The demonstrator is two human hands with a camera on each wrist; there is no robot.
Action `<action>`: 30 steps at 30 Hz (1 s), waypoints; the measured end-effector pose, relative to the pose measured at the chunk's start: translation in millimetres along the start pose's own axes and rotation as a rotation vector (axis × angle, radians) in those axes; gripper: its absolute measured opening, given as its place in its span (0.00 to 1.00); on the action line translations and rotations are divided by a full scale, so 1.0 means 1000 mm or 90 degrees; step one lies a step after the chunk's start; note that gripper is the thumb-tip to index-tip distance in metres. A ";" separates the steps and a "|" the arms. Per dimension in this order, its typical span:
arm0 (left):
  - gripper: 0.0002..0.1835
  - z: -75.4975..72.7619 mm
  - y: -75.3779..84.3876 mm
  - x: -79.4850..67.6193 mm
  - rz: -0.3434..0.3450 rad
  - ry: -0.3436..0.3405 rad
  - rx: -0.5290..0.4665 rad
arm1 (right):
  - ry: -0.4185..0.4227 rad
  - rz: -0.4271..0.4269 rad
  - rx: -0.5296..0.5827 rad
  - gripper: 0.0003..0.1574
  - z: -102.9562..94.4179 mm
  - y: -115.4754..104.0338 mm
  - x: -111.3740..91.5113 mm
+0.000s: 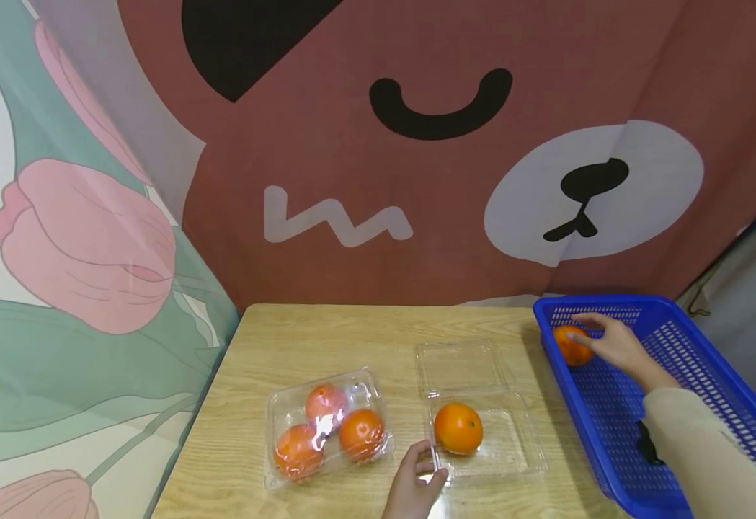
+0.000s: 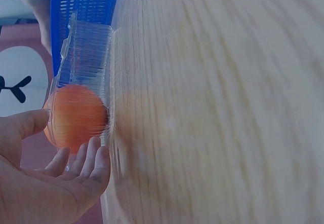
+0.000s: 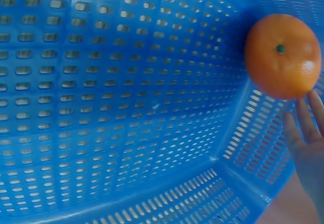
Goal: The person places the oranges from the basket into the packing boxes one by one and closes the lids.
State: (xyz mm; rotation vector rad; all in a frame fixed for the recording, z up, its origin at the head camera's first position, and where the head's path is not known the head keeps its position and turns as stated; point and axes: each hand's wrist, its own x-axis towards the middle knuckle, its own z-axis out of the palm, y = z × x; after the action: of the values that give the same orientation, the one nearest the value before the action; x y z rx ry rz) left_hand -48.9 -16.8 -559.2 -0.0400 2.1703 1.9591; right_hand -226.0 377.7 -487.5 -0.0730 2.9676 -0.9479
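Note:
My left hand (image 1: 414, 481) is at the near left corner of a clear plastic clamshell box (image 1: 506, 440), its lid lying back. Thumb on the rim, its other fingers (image 2: 91, 158) stay loosely extended along the side wall. One orange (image 1: 458, 428) sits at the left in that box. Inside the blue basket (image 1: 601, 432), my right hand (image 1: 614, 349) reaches to another orange (image 1: 572, 346) in the far left corner. Fingertips (image 3: 302, 105) meet that orange's edge in the right wrist view, the fingers fairly straight; part of the hand falls outside that view.
To the left on the wooden table (image 1: 235, 418) stands a second clear box (image 1: 332, 382), closed over three oranges (image 1: 361, 435). A small black thing (image 1: 648, 443) shows in the basket beside the right sleeve (image 1: 702, 432). A printed curtain (image 1: 326, 158) hangs behind the table.

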 end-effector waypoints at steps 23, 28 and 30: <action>0.21 0.000 -0.002 -0.001 0.006 0.001 -0.007 | -0.009 -0.036 0.010 0.40 0.022 0.010 0.004; 0.22 0.000 -0.002 0.000 0.002 0.000 -0.002 | -0.001 -0.059 0.003 0.41 0.028 0.016 0.007; 0.22 0.000 -0.002 0.000 0.002 -0.001 0.003 | 0.003 -0.061 0.001 0.41 0.029 0.016 0.007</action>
State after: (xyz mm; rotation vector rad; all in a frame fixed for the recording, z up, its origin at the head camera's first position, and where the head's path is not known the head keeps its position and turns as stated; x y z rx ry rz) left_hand -48.9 -17.0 -561.5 -0.0349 2.1756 1.9545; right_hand -232.5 373.9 -520.2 -0.2149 2.9925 -0.9616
